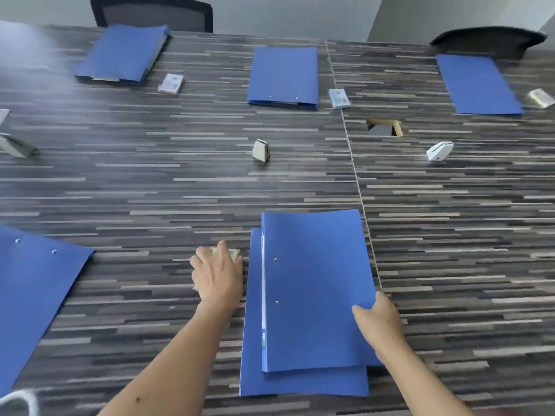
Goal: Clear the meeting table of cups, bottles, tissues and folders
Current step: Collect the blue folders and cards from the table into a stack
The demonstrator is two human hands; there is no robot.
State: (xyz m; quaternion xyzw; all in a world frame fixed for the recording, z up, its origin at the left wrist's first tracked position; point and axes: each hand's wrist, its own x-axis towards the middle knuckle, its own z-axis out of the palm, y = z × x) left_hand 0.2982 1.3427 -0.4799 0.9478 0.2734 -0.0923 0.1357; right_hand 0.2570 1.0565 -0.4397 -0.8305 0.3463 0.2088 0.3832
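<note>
**Pack and folder grasped at bottom centre, ready to be gathered**

The top folder (315, 289) is pinched at its right edge by the right hand (380, 321), thumb on the cover. It lies askew on a lower folder (300, 382). Just left of them a tissue pack (233, 254) is covered and grasped by the left hand (217, 273). The step is probably best done with both folders squared and lifted as one and the pack kept in the left hand, so that nothing slides off. More is left on the table (150, 187): a left folder (33, 289) at lower left, then far folders (283, 75) along the top, with far packs (339, 98) beside them.
</note>
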